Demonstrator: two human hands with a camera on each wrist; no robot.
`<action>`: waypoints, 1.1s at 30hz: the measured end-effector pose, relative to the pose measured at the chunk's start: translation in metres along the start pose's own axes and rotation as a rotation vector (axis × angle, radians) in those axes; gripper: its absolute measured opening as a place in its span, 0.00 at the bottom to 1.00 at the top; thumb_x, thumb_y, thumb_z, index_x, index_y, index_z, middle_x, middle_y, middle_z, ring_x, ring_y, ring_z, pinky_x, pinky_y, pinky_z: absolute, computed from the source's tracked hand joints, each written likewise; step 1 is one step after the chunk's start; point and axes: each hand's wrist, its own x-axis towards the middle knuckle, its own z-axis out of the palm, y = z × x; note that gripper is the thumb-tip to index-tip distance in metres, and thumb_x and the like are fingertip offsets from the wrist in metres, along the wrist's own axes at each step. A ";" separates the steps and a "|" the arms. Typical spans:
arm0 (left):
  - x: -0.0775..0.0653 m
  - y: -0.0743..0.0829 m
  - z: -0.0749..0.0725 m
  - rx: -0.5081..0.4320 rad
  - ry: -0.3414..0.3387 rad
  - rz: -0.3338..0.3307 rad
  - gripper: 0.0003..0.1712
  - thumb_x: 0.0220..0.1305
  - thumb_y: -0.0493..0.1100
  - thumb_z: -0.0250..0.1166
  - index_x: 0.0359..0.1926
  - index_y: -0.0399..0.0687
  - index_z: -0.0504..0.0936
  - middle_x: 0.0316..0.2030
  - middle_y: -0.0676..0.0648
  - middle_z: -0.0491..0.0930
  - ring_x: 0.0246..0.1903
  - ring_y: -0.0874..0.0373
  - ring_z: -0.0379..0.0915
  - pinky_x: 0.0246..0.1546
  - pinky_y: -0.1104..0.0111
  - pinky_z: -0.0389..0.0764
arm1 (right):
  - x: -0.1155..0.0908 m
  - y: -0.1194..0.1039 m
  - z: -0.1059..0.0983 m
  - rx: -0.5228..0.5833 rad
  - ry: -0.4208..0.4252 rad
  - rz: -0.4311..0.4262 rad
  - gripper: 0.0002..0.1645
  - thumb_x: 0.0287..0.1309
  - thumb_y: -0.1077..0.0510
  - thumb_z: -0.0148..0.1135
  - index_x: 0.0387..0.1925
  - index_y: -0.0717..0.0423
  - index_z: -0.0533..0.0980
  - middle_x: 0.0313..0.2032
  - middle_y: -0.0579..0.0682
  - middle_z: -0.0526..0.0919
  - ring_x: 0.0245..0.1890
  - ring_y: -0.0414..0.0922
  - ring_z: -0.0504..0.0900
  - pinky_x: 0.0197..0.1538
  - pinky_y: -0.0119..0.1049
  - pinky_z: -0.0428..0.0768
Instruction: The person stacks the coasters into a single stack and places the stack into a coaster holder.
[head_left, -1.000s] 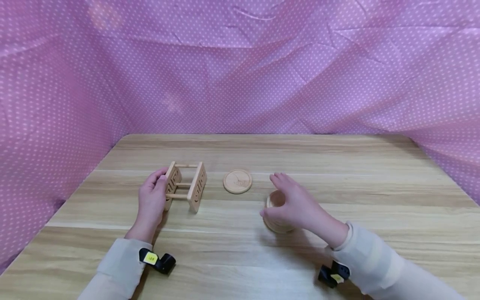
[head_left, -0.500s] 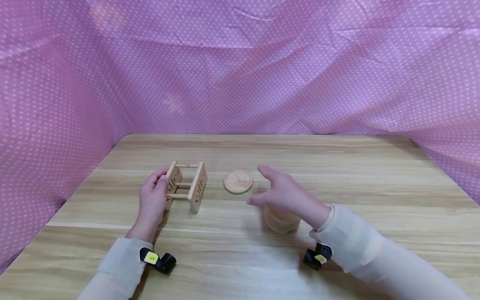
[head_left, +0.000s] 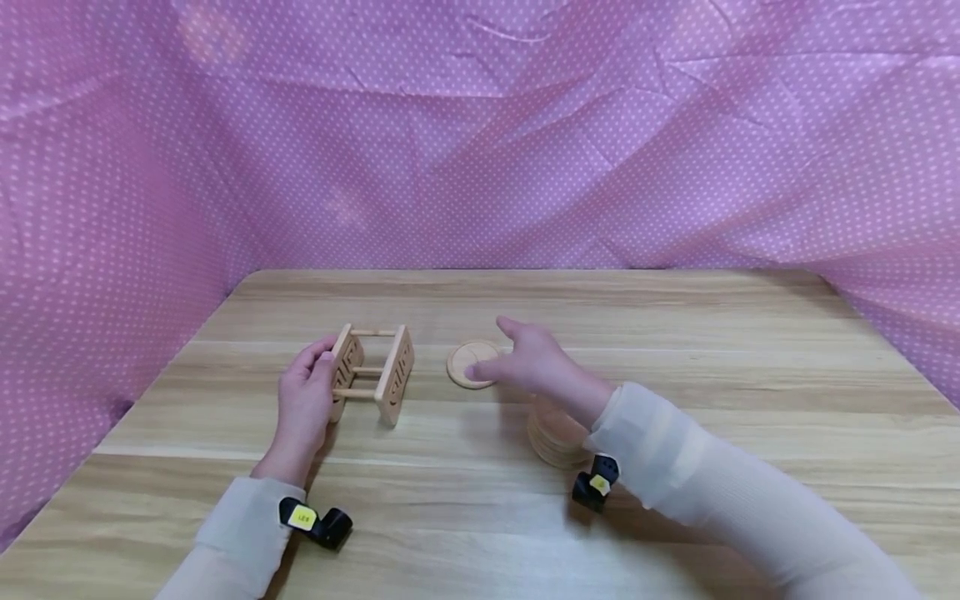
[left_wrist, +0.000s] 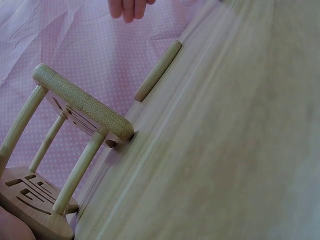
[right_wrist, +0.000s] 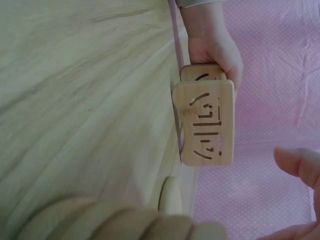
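At the left, my left hand point(head_left: 302, 400) grips the outer side panel of a wooden coaster rack point(head_left: 395, 375), which stands on the table with cut-out patterns in both panels and thin rods between them. To its right lies a round wooden coaster point(head_left: 461, 358), flat. My right hand point(head_left: 542, 360) hovers over that coaster's right side, thumb and fingers spread and holding nothing; the left wrist view shows its fingertips point(left_wrist: 128, 9) above the coaster point(left_wrist: 159, 71). Under the right forearm sits a stack of round coasters point(head_left: 551, 437), partly hidden; its edges point(right_wrist: 120, 220) fill the lower right wrist view.
The wood-grain table point(head_left: 420, 517) reaches back to a pink dotted curtain point(head_left: 480, 167), which hangs behind and along both sides. Each wrist carries a small black camera; the right one point(head_left: 592, 487) is low beside the stack.
My right hand has moved left and away from me, off the coaster stack and over the single coaster, its fingers spreading. The left hand and the rack have stayed in place.
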 end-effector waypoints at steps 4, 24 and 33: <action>-0.001 -0.001 0.000 -0.003 0.002 -0.003 0.23 0.72 0.46 0.43 0.63 0.46 0.67 0.65 0.44 0.63 0.63 0.50 0.58 0.64 0.56 0.61 | 0.005 -0.005 0.005 0.064 0.022 0.033 0.57 0.43 0.46 0.71 0.70 0.54 0.51 0.69 0.54 0.55 0.69 0.51 0.52 0.69 0.47 0.54; -0.003 -0.001 0.001 -0.003 0.004 -0.011 0.23 0.73 0.47 0.42 0.63 0.47 0.67 0.65 0.45 0.62 0.64 0.51 0.57 0.65 0.55 0.61 | 0.030 0.001 0.029 0.222 0.028 0.129 0.60 0.43 0.48 0.73 0.71 0.55 0.47 0.71 0.51 0.50 0.69 0.50 0.50 0.70 0.45 0.53; -0.003 -0.001 0.002 -0.013 0.018 -0.001 0.22 0.72 0.46 0.43 0.62 0.46 0.69 0.64 0.45 0.65 0.63 0.51 0.59 0.64 0.57 0.62 | 0.041 0.004 0.035 0.141 -0.030 0.136 0.64 0.43 0.50 0.72 0.71 0.59 0.41 0.71 0.56 0.46 0.69 0.54 0.52 0.70 0.45 0.51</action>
